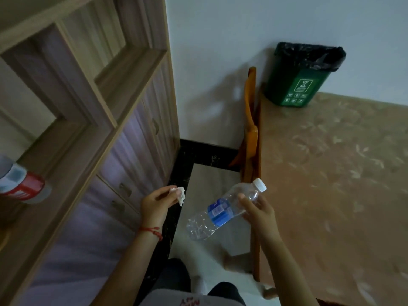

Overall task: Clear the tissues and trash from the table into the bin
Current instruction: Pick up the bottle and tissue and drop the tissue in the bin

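Left hand (154, 203) fingers pinch crumpled tissue (180, 193); right hand (258, 212) fingers grip empty water bottle (223, 212), cap toward 1 o'clock. Green bin (298, 85) on table (331, 184).

Clear glossy plastic bottle (223, 212) (crinkled), wood-grain shelving (92, 111), matt patterned table (331, 184).

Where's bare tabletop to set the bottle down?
Nearly all of it: the table shows bare from its near-left edge to the green bin in the far-left corner. Only that corner is taken. Both hands are full: bottle, tissue.
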A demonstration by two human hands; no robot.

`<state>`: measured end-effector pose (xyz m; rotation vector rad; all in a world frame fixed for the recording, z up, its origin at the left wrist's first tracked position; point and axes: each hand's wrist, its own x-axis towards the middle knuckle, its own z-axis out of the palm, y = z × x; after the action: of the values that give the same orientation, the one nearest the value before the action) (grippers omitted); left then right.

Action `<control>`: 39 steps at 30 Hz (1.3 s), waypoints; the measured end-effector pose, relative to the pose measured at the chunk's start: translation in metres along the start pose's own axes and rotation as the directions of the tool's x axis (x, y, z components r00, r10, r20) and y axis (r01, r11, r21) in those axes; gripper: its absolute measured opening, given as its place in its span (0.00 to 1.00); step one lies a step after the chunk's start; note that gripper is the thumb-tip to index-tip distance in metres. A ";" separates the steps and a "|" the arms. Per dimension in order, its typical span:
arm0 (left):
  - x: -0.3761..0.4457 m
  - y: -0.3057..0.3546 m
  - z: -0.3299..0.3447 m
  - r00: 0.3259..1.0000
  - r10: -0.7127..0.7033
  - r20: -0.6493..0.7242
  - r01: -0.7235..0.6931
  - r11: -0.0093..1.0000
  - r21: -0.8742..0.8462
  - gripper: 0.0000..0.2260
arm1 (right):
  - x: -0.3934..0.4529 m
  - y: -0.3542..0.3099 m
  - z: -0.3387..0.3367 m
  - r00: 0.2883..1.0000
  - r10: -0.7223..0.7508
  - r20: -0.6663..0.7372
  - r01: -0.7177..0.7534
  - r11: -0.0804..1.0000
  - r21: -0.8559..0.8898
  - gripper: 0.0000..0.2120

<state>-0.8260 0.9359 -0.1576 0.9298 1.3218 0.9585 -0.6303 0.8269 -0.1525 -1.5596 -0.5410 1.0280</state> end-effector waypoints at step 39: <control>0.422 0.186 0.268 0.958 0.150 0.246 -0.149 0.989 -0.023 0.06 | 0.426 -0.195 0.030 0.969 -0.160 -0.190 0.193 0.967 0.167 0.19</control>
<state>-0.5571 1.3955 -0.1171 1.1210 1.0499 0.9261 -0.4009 1.2333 -0.1038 -1.3942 -0.4413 0.7735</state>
